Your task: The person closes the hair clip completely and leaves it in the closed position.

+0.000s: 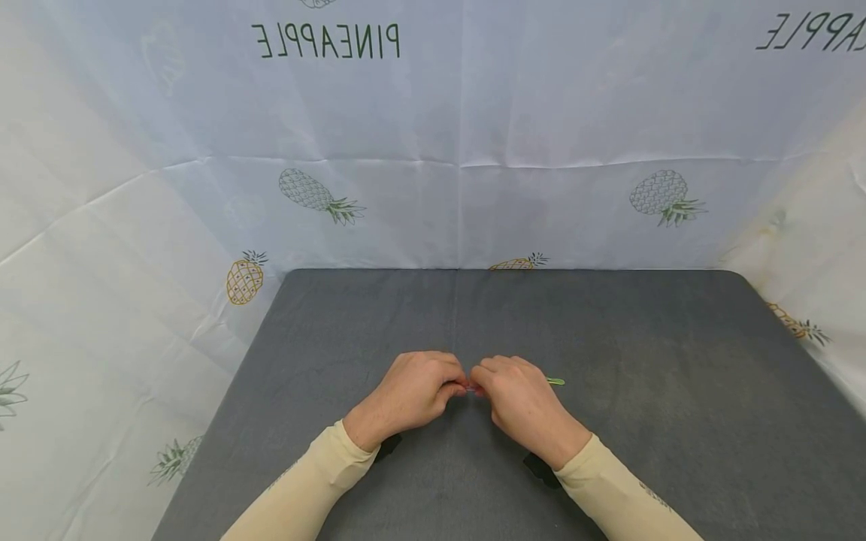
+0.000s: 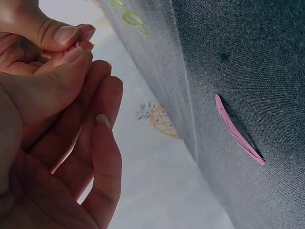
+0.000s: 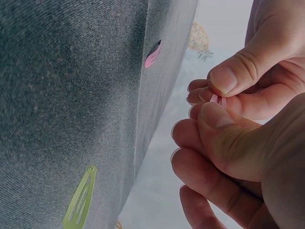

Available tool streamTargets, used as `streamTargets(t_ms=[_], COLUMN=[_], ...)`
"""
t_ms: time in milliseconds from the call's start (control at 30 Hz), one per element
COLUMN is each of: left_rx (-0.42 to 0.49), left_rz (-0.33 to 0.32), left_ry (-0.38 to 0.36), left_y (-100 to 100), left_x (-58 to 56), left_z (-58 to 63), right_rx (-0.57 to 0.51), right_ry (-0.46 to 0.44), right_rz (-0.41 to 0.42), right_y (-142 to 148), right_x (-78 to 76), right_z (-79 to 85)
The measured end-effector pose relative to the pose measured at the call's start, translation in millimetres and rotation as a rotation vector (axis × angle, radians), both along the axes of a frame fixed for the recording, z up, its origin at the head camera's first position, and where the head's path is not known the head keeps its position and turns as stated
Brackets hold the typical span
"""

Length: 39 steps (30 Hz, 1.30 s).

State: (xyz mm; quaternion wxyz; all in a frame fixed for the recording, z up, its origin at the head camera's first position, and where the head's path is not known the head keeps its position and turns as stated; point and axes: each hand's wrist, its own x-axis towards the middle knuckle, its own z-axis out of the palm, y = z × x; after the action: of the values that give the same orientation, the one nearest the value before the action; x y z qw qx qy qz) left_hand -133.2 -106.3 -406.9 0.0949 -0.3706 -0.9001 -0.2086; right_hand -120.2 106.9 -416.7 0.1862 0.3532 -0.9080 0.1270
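Observation:
Both hands meet over the middle of the grey table in the head view. My left hand (image 1: pixel 419 387) pinches one end of a small pink hair clip (image 3: pixel 218 100) between thumb and fingers. The other end is pinched by my right hand (image 1: pixel 521 394), so fingertips hide most of the clip. A second pink hair clip (image 2: pixel 238 131) lies on the table, hidden in the head view. On the table beyond the right hand is a green snap hair clip (image 3: pixel 81 200), showing slatted openings in the right wrist view.
The dark grey table (image 1: pixel 629 346) has its far edge against a white curtain (image 1: pixel 460 113) printed with pineapples. Curtain cloth also hangs along the left and right sides. Dark straps or mounts (image 1: pixel 541 469) show under the wrists.

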Motion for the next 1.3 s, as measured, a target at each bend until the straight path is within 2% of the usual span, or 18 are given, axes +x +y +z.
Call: streamTargets(t_ms=[667, 1033, 1300], left_rx=[-0.003, -0.007, -0.028], left_rz=[0.023, 0.026, 0.066], left_ry=[0.0, 0.003, -0.085], left_y=[-1.1, -2.3, -1.5], left_x=[0.5, 0.2, 2.0], left_z=[0.2, 0.8, 0.5], right_rx=[-0.033, -0.057, -0.044], right_ry=[-0.081, -0.083, -0.099], right_rz=[0.011, -0.035, -0.039], right_y=[1.1, 0.5, 0.2], right_x=[-0.5, 0.3, -1.2], right_z=[1.1, 4.7, 0.9])
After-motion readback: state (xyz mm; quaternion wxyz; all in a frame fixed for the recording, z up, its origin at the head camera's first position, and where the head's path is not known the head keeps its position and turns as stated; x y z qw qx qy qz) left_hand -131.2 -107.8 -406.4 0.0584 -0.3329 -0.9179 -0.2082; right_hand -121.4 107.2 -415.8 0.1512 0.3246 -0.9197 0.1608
